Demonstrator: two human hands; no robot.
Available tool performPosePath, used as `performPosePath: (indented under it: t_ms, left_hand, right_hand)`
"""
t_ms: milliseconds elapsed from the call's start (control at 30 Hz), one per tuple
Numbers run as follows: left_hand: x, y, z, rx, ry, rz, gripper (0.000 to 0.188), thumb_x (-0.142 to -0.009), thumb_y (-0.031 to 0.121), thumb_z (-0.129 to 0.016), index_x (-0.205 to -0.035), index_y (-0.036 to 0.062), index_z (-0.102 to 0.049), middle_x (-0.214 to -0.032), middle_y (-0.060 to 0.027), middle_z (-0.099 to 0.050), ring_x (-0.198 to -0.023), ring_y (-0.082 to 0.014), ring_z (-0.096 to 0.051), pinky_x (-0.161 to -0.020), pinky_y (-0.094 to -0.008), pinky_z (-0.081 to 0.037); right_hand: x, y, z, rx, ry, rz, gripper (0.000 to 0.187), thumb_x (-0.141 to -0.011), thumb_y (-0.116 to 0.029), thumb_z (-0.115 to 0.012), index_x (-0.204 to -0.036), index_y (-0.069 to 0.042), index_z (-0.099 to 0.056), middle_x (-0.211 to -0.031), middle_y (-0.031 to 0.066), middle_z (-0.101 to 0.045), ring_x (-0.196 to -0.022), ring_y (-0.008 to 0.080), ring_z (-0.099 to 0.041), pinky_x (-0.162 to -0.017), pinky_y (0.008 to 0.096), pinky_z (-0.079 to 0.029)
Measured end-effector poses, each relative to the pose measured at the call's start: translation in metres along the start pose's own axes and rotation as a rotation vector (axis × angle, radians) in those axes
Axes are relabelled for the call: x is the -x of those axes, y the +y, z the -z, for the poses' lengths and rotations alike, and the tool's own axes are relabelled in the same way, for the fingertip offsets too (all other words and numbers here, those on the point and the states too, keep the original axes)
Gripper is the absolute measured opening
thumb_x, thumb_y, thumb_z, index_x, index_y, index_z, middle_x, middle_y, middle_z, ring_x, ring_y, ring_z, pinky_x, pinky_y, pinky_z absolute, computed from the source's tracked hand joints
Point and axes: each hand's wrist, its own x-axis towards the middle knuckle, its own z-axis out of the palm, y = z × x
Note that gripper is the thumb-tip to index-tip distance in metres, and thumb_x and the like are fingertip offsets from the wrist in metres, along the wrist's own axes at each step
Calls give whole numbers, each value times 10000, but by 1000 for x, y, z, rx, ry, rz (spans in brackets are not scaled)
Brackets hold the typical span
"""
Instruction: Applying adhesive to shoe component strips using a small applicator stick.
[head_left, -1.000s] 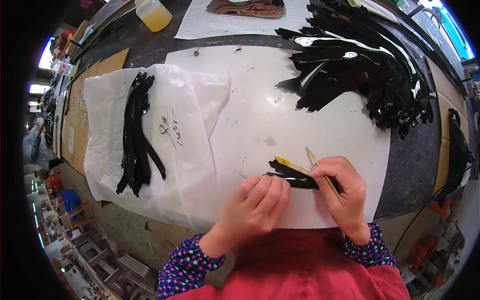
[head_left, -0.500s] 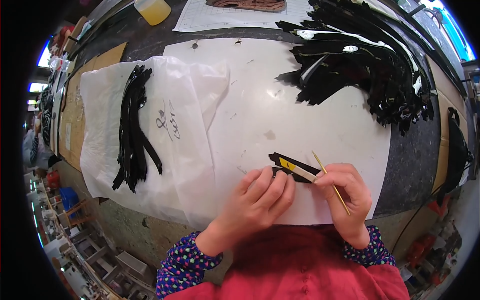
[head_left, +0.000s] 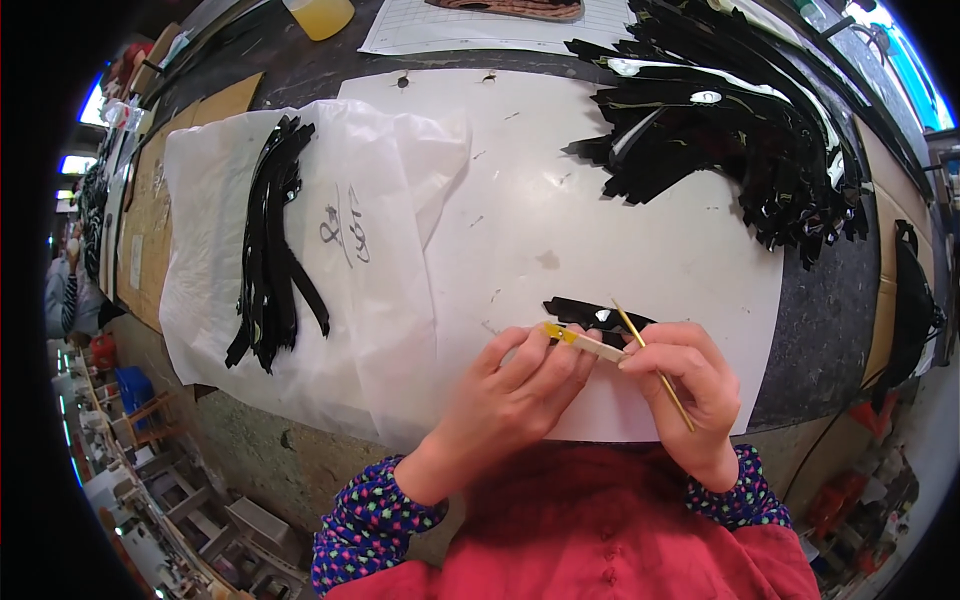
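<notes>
A pale flat stick (head_left: 598, 347) with a yellow end (head_left: 558, 332) spans the gap between my hands. My right hand (head_left: 690, 385) pinches its plain end and also holds a thin brass-coloured rod (head_left: 665, 382), slanting up to the left. The curled fingers of my left hand (head_left: 525, 385) meet the yellow end; my left thumb is hidden, so the exact grip is unclear. Just beyond my fingertips a short glossy black strip (head_left: 575, 309) with a jagged end lies on the white board (head_left: 530, 230). Part of it is covered by the stick and my fingers.
A large heap of black strips (head_left: 690, 140) covers the back right. At the left, a smaller bundle (head_left: 268, 250) rests on a translucent plastic sheet (head_left: 385, 290) with handwriting. A cup of yellow liquid (head_left: 320, 15) and a gridded sheet (head_left: 480, 35) are at the back.
The flat stick has come off the black strip and moved toward my body, its yellow end now at my left fingers. The brass-coloured rod stays in my right hand.
</notes>
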Motion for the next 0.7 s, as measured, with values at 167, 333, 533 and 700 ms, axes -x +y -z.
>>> performPosePath:
  t_ms: [167, 333, 533, 700]
  left_hand:
    - [1, 1, -3, -3, 34, 9, 407, -859, 104, -625, -1258, 80, -699, -1248, -30, -607, -1118, -192, -575, -987, -354, -484]
    - [3, 3, -1, -11, 71, -22, 342, -845, 61, -655, -1181, 54, -722, -1186, -52, -636, -1035, -180, -614, -934, -371, -511]
    - [12, 12, 1, -13, 110, 5, 301, -837, 83, -687, -1132, 58, -740, -1131, -56, -652, -1013, -174, -618, -909, -380, -508]
    - [10, 9, 9, 67, 124, 33, 277, -858, 127, -633, -1112, 55, -719, -1152, -69, -626, -1008, -184, -603, -935, -395, -471]
  right_hand:
    - [1, 4, -6, -83, 39, -113, 189, -839, 115, -714, -978, -13, -704, -962, 120, -676, -799, 206, -666, -678, 267, -528]
    - [-2, 13, -10, -52, 206, -154, 103, -900, 62, -695, -981, 0, -694, -990, 113, -664, -894, 182, -642, -771, 268, -513]
    - [2, 4, -13, -296, 50, -288, 98, -898, 61, -700, -977, 4, -691, -999, 97, -665, -894, 169, -640, -756, 257, -508]
    - [6, 0, 3, -238, 114, -249, 117, -900, 82, -683, -977, -5, -699, -1027, 118, -669, -950, 193, -649, -778, 260, -513]
